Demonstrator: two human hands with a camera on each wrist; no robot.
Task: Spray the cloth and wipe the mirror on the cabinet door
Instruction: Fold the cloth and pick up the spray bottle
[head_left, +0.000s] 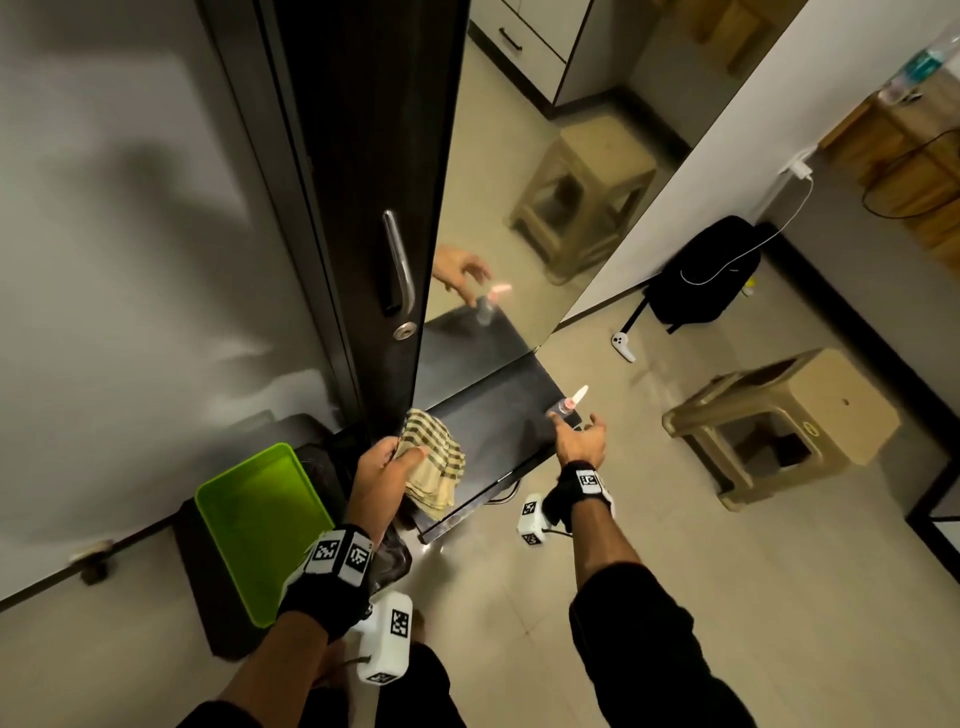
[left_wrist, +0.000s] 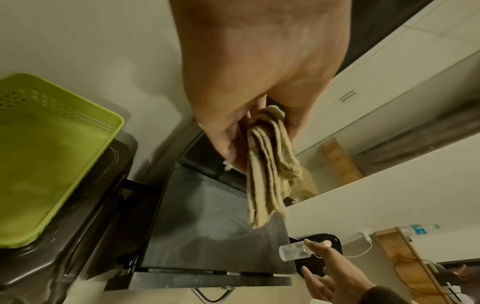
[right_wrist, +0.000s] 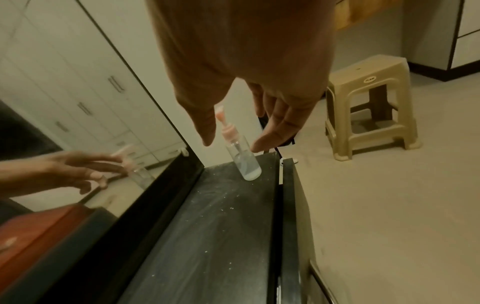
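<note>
L hand (head_left: 387, 470) grips checked cloth (head_left: 434, 467), fingers curled round it, above black counter (head_left: 488, 415). R hand (head_left: 582, 441) w/ fingers spread, holding nothing, just beside spray bottle (head_left: 566, 405) upright at counter's far corner. Mirror (head_left: 545, 156) directly behind counter.

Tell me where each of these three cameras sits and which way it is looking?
Head: on the head, looking down at both forearms, the left hand holding the checked cloth, the mirror.
Left wrist: looks along the left hand at the hanging cloth and black shelf.
Right wrist: looks along the open right hand at the spray bottle.
Shared: all three show the bottle on the shelf.
</note>
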